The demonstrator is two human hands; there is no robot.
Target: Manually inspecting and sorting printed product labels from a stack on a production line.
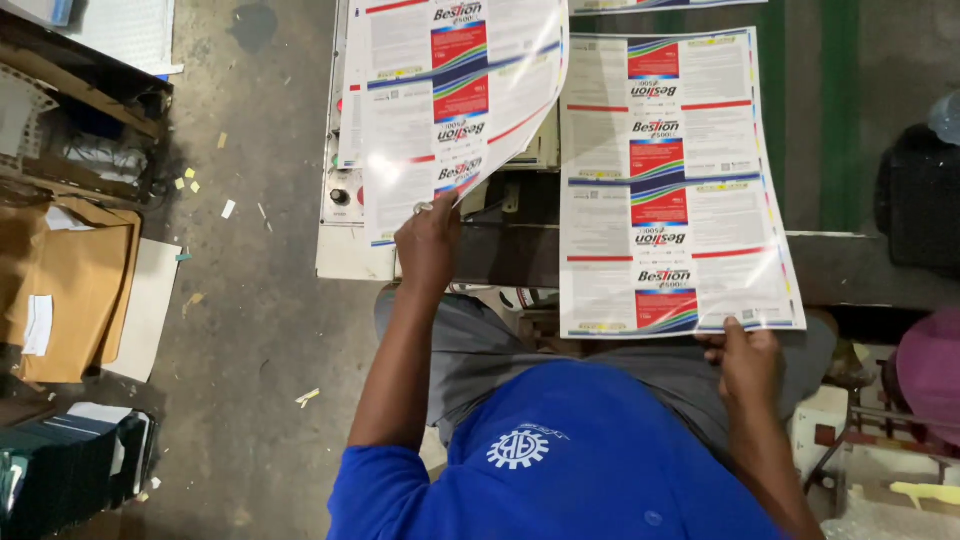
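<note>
left hand (pixel 428 245) pinches curled glossy sheet (pixel 455 100) | right hand (pixel 748 360) grips flat printed sheet (pixel 670 180)

Lifted printed sheet (pixel 450 100) left of flat printed sheet (pixel 665 180) on the machine table (pixel 345 255).

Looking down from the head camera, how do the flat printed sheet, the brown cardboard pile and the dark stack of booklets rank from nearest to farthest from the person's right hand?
From the right hand:
1. Flat printed sheet, gripped at its lower edge.
2. Dark stack of booklets, far across at the lower left on the floor.
3. Brown cardboard pile, at the left edge, slightly farther off.
</note>
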